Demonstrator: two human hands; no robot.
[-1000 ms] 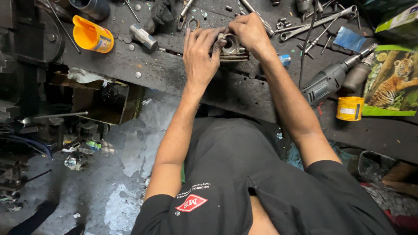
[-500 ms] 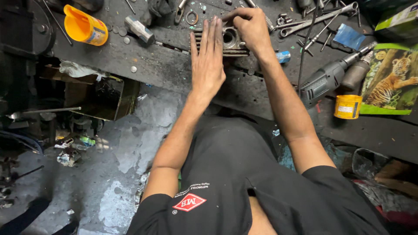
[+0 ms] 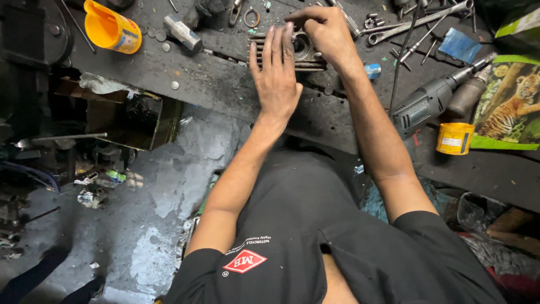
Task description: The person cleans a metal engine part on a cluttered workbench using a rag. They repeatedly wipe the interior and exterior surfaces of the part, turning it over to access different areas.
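A finned metal engine cylinder lies on the dark greasy workbench. My left hand rests flat against its near side, fingers straight and together, holding nothing. My right hand sits on top of the cylinder from the far side, fingers curled over its upper edge near the round bore. Both forearms reach out from my black shirt toward the bench.
An orange plastic jug and a hammer lie at the bench's left. Spanners and small parts scatter at the back right. A grey electric drill, a small yellow tin and a tiger-print box sit right.
My left hand has opened from gripping the cylinder to lying flat with straight fingers. The camera has come closer and tilted slightly. My right hand stays on top of the cylinder.
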